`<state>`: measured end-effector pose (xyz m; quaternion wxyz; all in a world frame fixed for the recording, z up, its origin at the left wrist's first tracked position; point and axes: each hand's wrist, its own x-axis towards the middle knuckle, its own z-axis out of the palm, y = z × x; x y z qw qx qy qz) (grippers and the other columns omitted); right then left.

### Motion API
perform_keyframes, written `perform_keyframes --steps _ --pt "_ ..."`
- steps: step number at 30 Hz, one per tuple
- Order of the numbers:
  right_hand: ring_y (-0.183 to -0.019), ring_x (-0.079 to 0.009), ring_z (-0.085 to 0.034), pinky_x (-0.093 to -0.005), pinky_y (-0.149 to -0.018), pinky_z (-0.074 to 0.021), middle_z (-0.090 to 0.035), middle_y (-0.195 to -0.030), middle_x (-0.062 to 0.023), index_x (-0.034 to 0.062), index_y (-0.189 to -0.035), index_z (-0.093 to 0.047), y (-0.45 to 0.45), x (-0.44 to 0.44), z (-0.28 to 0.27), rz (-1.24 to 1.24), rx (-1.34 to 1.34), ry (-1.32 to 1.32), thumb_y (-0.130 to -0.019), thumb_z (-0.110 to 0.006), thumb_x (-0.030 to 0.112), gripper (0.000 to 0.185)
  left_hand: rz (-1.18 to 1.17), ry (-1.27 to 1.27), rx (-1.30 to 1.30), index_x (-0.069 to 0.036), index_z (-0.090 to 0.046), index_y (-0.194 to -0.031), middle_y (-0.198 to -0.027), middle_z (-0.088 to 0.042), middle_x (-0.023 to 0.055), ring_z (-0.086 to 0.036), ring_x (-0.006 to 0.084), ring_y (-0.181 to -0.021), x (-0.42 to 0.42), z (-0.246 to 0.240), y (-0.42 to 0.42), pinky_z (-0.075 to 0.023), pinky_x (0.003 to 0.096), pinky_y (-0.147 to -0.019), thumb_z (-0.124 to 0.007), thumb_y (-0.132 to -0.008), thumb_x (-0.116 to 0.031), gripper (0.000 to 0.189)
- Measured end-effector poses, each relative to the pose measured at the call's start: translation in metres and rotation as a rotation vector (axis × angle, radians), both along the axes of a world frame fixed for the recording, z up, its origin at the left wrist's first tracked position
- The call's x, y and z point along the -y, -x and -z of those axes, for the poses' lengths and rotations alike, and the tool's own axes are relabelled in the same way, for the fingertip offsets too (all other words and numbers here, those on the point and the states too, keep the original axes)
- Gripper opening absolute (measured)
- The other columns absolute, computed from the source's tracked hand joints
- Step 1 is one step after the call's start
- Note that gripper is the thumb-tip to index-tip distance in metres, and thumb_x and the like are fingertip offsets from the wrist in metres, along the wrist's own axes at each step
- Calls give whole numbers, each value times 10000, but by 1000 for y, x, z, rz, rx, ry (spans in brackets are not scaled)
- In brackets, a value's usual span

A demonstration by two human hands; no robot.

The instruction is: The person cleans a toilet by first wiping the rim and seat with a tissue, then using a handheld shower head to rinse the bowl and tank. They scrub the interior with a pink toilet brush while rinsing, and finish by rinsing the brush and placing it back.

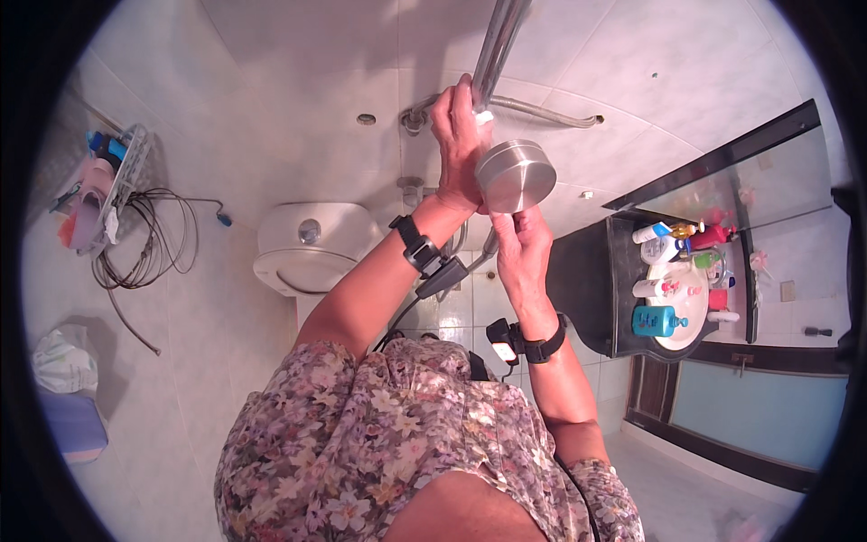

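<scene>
A chrome pipe (pixel 500 54) comes down from the top of the view. My left hand (pixel 460 146) grips around its lower end, where a small white piece (pixel 483 118) shows, too blurred to name. Just below and to the right is a round brushed-metal cylinder (pixel 518 177) with a flat face. The thumb and fingers of my right hand (pixel 523 234) pinch at its lower edge; part of the grip is hidden behind it. A braided flexible hose (pixel 545 114) runs along the tiled wall behind the pipe's end. Both wrists wear black straps with small devices.
A white toilet (pixel 311 244) stands left of my arms. Several bottles surround a white basin (pixel 684 298) on the dark vanity (pixel 582 284) at right, beneath a mirror (pixel 704 190). At left hang a wall basket (pixel 125 183) and coiled cable (pixel 145 237). A door (pixel 758 406) is lower right.
</scene>
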<state>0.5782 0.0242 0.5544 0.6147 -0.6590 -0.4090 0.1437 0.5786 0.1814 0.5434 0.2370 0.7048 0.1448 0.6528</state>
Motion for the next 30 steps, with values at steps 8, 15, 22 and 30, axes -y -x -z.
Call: perform_keyframes --steps 8,15,22,30 --pt "-830 -135 -627 -292 -765 -506 -663 -906 -53 -15 -1100 -618 -13 5 21 23 -75 108 -1048 -581 194 218 -14 227 5 5 -424 -1326 -1236 -462 205 -422 377 -1177 11 66 -10 -373 455 -1034 -603 -913 -52 454" --pt "-773 -112 -574 -271 -714 -484 -621 -863 -28 -21 -1091 -609 -9 -3 45 -86 -141 159 -1048 -578 185 213 186 504 -156 27 -503 -1205 -1087 -573 229 -549 384 -1064 5 105 6 -421 445 -966 -699 -849 -181 456" --pt "-767 -94 -563 -267 -708 -484 -612 -843 -14 -16 -1124 -619 -3 -4 71 -68 -160 249 -1048 -566 162 201 125 362 -434 -15 -581 -1081 -964 -674 192 -639 403 -944 -5 150 26 -473 432 -859 -642 -866 -195 287" --pt "-768 -92 -566 -261 -712 -487 -611 -851 -15 -17 -1147 -612 0 5 87 -39 -175 311 -1045 -566 148 200 837 1193 44 -23 -596 -1119 -981 -669 140 -633 276 -935 -20 187 34 -486 383 -863 -582 -982 -249 264"
